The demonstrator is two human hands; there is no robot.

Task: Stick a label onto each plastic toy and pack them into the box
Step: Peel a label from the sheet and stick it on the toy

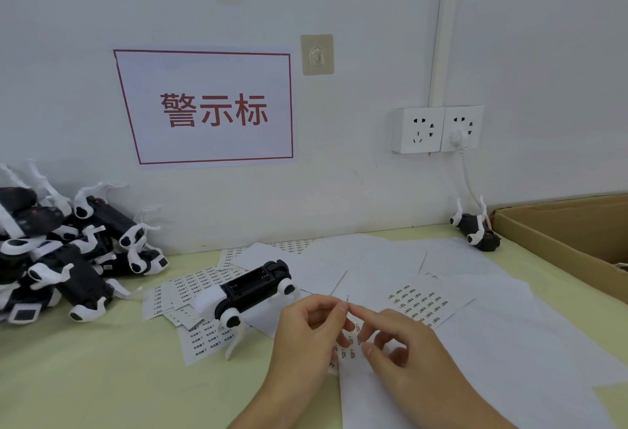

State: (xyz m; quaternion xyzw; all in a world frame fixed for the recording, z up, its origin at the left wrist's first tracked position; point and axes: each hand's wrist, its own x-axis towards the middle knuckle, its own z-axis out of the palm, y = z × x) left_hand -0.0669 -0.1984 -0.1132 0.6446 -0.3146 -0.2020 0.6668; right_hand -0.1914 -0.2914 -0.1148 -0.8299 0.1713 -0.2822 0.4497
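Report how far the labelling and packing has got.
Done: nothing visibly packed; the visible part of the cardboard box looks bare. In hand: both hands meet fingertip to fingertip over a label sheet, apparently peeling a label; one toy lies upturned beside them. Left: the pile of toys at left and one toy by the box.

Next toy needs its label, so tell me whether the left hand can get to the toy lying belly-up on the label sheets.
Probably yes. The left hand sits just right of the toy with nothing between them. But its fingertips meet the right hand at what looks like a small label, so its grip seems busy.
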